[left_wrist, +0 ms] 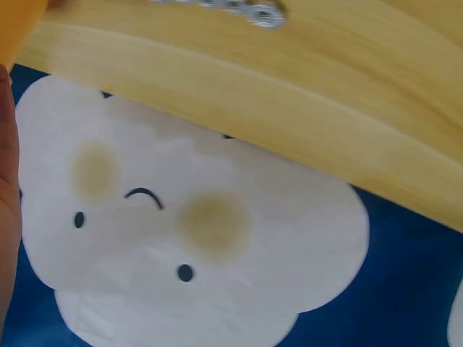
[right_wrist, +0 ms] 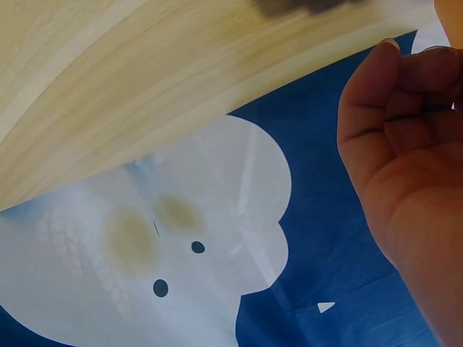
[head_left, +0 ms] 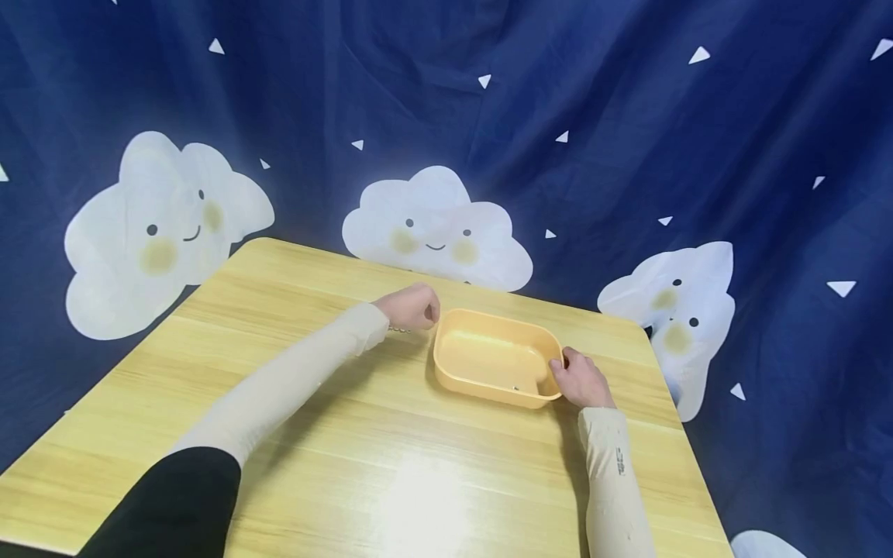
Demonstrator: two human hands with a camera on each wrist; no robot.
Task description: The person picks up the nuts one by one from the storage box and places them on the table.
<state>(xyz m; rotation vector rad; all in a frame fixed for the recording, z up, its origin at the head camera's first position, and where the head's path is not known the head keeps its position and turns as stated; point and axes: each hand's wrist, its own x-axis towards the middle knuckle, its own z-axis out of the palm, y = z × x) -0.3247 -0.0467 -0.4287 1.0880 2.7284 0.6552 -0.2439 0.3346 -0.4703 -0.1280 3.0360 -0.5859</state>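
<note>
A shallow yellow plastic box [head_left: 491,397] with rounded corners rests on, or just above, the wooden table. My right hand [head_left: 582,378] grips its right rim, thumb over the edge; curled fingers also show in the right wrist view. At the far left corner, the curled fingers of my left hand [head_left: 413,306] meet the rim; their tips are hidden. A small silvery piece [head_left: 515,387] lies inside the box. Beneath my left hand, a row of small, shiny ring-like pieces [head_left: 399,330] lies on the table, blurred in the left wrist view.
The light wooden table [head_left: 335,480] reaches back to a dark blue curtain [head_left: 593,70] printed with white clouds and triangles. A bright light reflection falls on the tabletop in front of the box.
</note>
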